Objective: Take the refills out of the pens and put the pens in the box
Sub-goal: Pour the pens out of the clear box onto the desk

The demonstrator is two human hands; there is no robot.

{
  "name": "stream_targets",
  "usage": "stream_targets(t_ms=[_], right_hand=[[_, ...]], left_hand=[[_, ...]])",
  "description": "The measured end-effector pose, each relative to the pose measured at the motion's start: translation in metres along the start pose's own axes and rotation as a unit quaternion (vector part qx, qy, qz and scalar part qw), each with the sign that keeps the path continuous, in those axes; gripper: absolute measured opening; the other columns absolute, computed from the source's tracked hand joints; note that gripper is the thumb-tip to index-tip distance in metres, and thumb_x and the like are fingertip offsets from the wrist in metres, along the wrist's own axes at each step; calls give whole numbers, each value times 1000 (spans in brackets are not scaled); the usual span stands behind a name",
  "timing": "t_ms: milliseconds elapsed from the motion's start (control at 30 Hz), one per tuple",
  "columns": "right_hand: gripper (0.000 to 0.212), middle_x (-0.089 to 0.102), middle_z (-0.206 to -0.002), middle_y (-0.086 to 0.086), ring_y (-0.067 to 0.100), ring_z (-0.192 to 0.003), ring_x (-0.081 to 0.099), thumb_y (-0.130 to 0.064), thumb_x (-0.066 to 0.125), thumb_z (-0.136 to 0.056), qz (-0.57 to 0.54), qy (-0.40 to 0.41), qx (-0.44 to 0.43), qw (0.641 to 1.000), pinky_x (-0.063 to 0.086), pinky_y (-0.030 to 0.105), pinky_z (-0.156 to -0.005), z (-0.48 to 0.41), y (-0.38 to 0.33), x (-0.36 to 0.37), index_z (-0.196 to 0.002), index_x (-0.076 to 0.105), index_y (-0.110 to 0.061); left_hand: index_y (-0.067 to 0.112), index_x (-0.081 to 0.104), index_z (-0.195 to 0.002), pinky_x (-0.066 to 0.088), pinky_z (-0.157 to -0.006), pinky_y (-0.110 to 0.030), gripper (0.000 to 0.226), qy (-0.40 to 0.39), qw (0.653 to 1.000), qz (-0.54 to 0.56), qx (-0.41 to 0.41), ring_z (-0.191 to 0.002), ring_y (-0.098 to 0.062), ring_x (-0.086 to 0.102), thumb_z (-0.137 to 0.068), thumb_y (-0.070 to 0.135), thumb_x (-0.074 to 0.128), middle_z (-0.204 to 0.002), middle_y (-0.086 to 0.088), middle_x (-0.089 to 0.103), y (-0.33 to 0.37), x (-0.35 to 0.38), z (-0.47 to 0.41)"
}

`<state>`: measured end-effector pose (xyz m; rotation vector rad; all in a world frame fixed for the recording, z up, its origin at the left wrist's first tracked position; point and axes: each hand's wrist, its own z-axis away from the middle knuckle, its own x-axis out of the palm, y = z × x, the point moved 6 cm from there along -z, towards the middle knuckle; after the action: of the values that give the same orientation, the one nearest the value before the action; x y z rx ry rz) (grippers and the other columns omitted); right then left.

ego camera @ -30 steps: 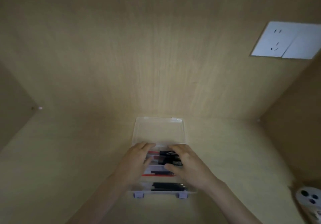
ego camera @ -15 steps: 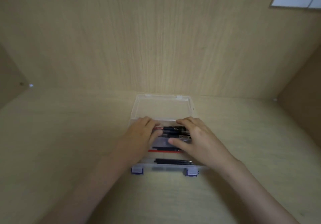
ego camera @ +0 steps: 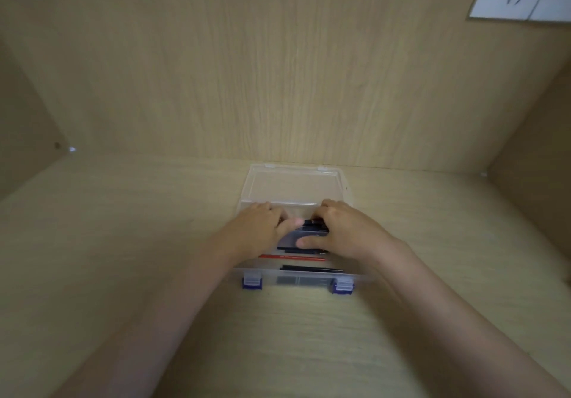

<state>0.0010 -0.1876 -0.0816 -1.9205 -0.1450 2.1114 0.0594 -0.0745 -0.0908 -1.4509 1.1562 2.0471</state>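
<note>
Surfaces: mostly matt wood grain and clear plastic.
Table [ego camera: 123, 227] and back wall [ego camera: 278, 73] matt pale wood grain; box [ego camera: 296, 281] and lid [ego camera: 293, 187] smooth translucent plastic, latches [ego camera: 251, 283] opaque blue plastic; pens [ego camera: 312, 269] black, dull.

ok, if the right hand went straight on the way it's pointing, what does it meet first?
The right hand, gripping the dark pens, points away toward the back wall. First in line is probably the far rim of the box, then the open lid behind it. Depth is hard to judge.

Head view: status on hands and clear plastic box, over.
Left hand, right hand grip black pens inside open clear plastic box. Red pen lies nearer. Nothing blocks.
</note>
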Motion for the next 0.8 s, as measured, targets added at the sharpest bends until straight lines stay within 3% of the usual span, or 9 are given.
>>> stream_targets(t_ms=[167,333,400,567,667,800], right_hand=[[49,61,-82,2,19,-76,56,-60,69,-70,-30,-36,6,999,43,33,-63,-2,1,-3,-83,58,-14],[34,60,-67,-8,11,-65,58,-54,76,-66,-138,-77,22,987,40,24,-56,-1,6,2,-73,60,-25],[33,54,-60,-10,8,-58,51,-50,79,-66,-146,-102,25,984,35,21,-52,-2,5,1,-67,58,-23],[38,54,-64,-8,9,-60,51,-42,83,-65,-150,-156,34,976,37,20,-54,-7,3,-1,-84,67,-13],[44,61,-75,-6,11,-71,57,-42,84,-62,-150,-169,38,973,43,22,-63,-10,3,0,-92,69,-13],[54,67,-88,-1,20,-89,63,-46,84,-59,-143,-178,36,973,48,27,-77,-13,5,5,-101,70,-15]], left_hand=[[25,54,-90,41,-73,-27,47,-80,993,80,-35,-78,-11,51,-80,69,40,-89,4,58,-11,0,-7],[32,48,-75,32,-57,-18,27,-117,990,77,-20,-63,-1,43,-87,56,45,-71,13,46,-4,-4,-9],[29,54,-75,36,-61,-21,32,-127,988,86,-17,-66,-6,48,-83,60,49,-73,9,52,-4,-6,-9],[25,60,-85,44,-71,-22,36,-164,981,103,-12,-77,-7,57,-75,59,61,-83,8,62,-4,-7,-11],[16,62,-99,49,-87,-32,53,-167,982,90,-19,-93,-17,62,-72,62,61,-100,-2,67,-6,-7,-12],[14,61,-104,49,-90,-34,57,-168,980,103,-9,-95,-17,62,-72,61,63,-102,-2,67,-4,-6,-10]])
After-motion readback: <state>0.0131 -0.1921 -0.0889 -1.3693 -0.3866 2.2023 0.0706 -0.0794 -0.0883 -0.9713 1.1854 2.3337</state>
